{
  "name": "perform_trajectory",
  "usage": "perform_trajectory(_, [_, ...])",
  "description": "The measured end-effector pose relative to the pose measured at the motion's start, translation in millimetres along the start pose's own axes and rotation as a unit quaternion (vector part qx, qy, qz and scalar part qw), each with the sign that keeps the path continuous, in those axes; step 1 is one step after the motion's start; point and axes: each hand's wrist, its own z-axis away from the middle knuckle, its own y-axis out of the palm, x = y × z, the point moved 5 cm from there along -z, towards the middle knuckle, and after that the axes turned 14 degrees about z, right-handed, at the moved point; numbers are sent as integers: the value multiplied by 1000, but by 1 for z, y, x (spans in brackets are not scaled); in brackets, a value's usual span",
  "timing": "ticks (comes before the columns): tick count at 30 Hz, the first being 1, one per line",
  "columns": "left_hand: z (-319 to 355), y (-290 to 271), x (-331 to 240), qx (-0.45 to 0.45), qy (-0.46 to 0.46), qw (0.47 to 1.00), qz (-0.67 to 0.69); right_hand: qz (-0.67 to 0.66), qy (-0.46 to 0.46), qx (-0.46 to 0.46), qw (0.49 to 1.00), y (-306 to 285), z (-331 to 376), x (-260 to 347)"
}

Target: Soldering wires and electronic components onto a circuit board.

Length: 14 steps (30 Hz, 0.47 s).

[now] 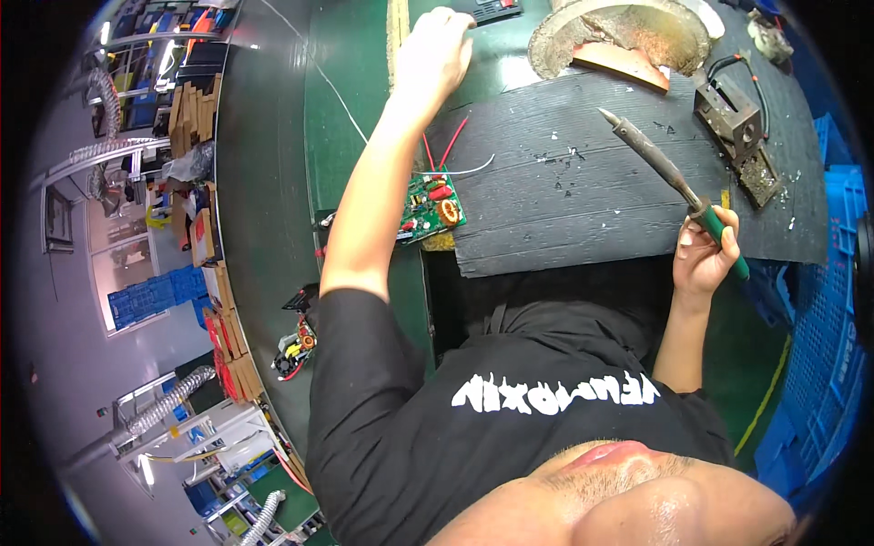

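Observation:
My right hand (705, 250) is closed round the green handle of a soldering iron (657, 162). Its bare tip points up and left, above a dark mat (564, 191). At the far side, my left hand (434, 53) has its fingers curled together beside a black item (492, 9) at the top edge; whatever they hold, if anything, is hidden. Partly behind my left forearm lies a green circuit board (432, 207) with a copper coil and red parts. Two red wires (448, 141) stick up from it, and a thin pale wire (469, 170) crosses its far edge.
A crusted round duct mouth (555, 45) stands at the back, with a brownish block (624, 65) in it. A metal iron stand (731, 118) sits at the mat's right. Blue crates (824, 337) line the right side. Another wired assembly (298, 348) lies left of my sleeve.

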Motion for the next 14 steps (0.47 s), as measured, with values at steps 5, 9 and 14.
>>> perform_trajectory(5, [-30,37,34,-108,-34,989,95,29,10,8,1000,2,0,-4])
perform_trajectory(9, [-31,33,31,-98,-29,987,125,36,-7,-6,999,1,3,-2])
perform_trajectory(14, [-3,20,42,14,-22,992,125,-12,-10,18,1000,-3,1,-4])
